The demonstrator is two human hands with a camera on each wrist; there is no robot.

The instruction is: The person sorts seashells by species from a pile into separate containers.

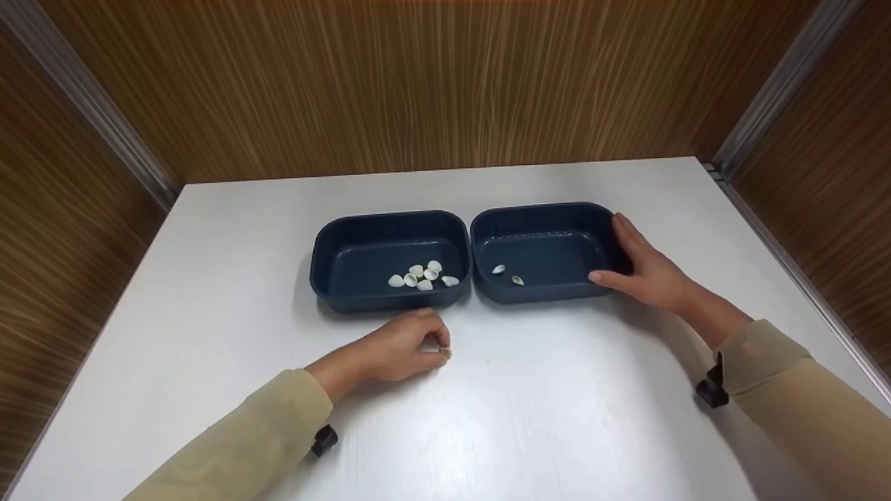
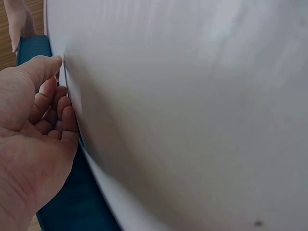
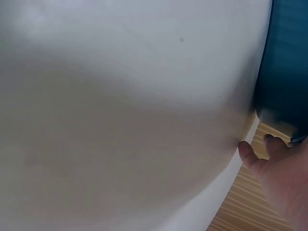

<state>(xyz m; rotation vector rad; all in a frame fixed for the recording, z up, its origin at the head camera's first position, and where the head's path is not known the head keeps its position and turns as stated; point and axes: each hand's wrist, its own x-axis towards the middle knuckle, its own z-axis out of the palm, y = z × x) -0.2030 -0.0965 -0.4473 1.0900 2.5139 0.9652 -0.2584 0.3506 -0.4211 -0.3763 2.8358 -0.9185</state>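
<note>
Left hand [image 1: 400, 348] on white tabletop [image 1: 557, 417], just near of left tub, fingers curled, pinching one small pale shell [image 1: 445, 353] at fingertips. Right hand [image 1: 644, 268] flat against right wall of right tub [image 1: 550, 212], fingers straight, thumb on near rim; likely steadying it. Left tub [image 1: 334, 243] holds cluster of shells [image 1: 423, 275]; right tub holds two [image 1: 508, 274]. Tubs dark blue plastic, rounded rectangles, smooth, touching side by side. Shells glossy, cream. Wood-grain walls around.

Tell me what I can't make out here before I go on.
- Small pale piece pinched by the left hand: too small to identify in the head view; curled fingers hide it from the left wrist view.
- Right hand contact with the right tray: right wrist view blurred, hand cut off.
- Pale pieces in the left tray: count uncertain.
</note>
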